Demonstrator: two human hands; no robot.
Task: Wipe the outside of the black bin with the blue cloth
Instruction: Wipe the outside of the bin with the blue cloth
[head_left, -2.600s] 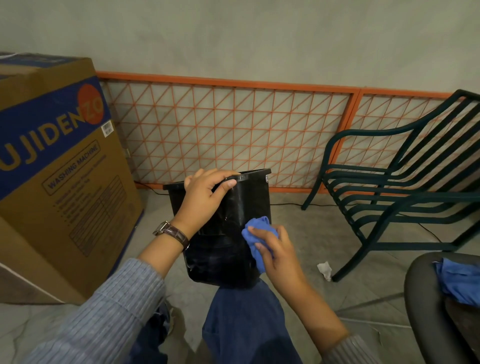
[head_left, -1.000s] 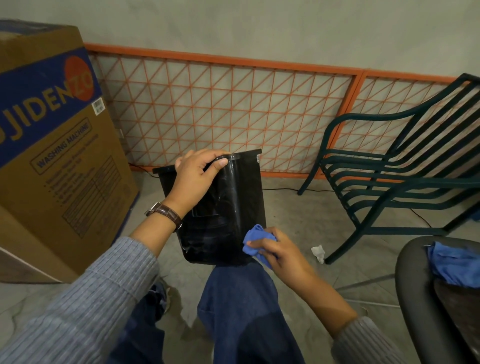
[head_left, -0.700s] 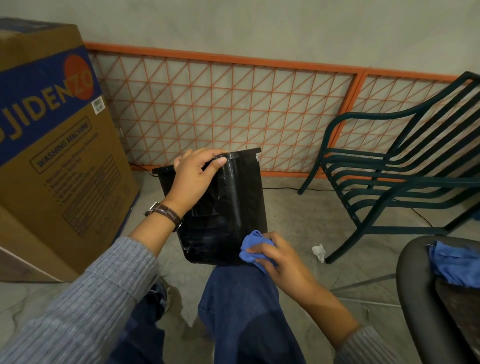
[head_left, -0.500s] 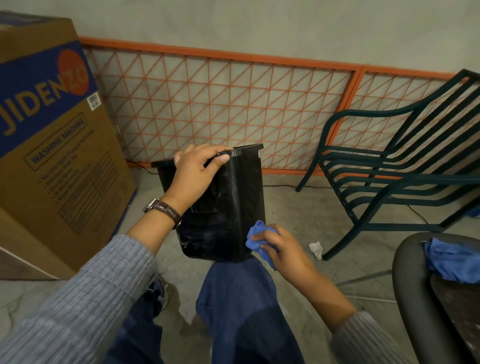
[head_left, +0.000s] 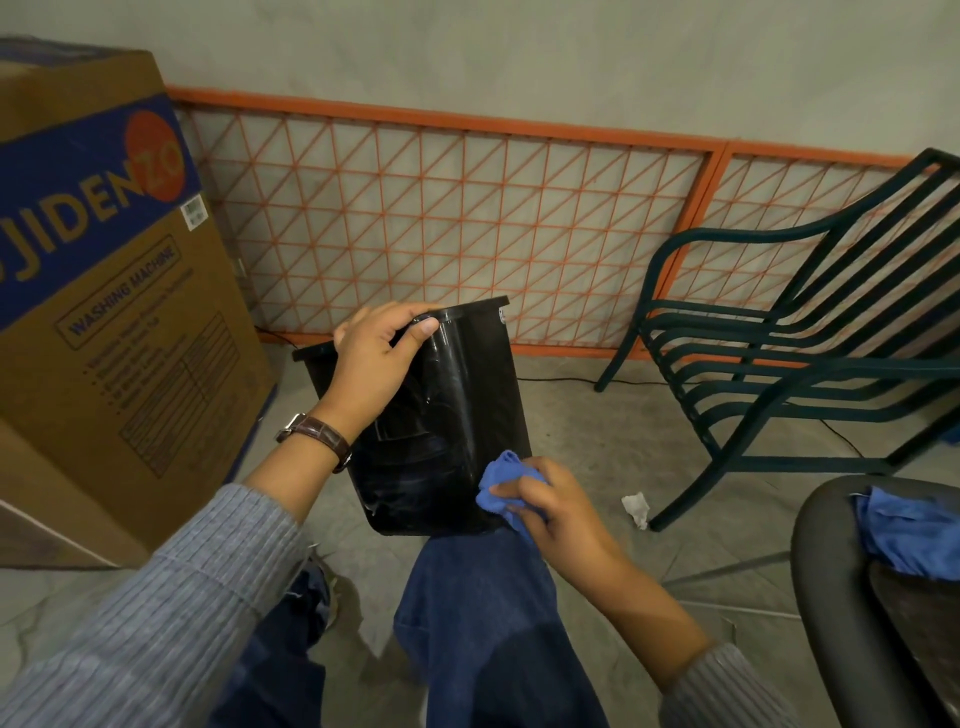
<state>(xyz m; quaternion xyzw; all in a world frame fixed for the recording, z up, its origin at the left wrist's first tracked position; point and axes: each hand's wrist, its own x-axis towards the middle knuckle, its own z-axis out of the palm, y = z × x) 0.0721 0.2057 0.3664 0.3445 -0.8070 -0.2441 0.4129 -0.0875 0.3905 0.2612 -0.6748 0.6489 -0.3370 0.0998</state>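
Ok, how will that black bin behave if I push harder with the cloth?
Probably light: the left hand holds the bin up by its rim. Its glossy wall looks slippery, so the cloth should glide. It sits tilted, base near the knee, so a hard push may swing it.

My right hand now holds the blue cloth low against the bin, by its bottom right corner. A couple of seconds ago it was at mid-height, then it dipped to the bottom edge.
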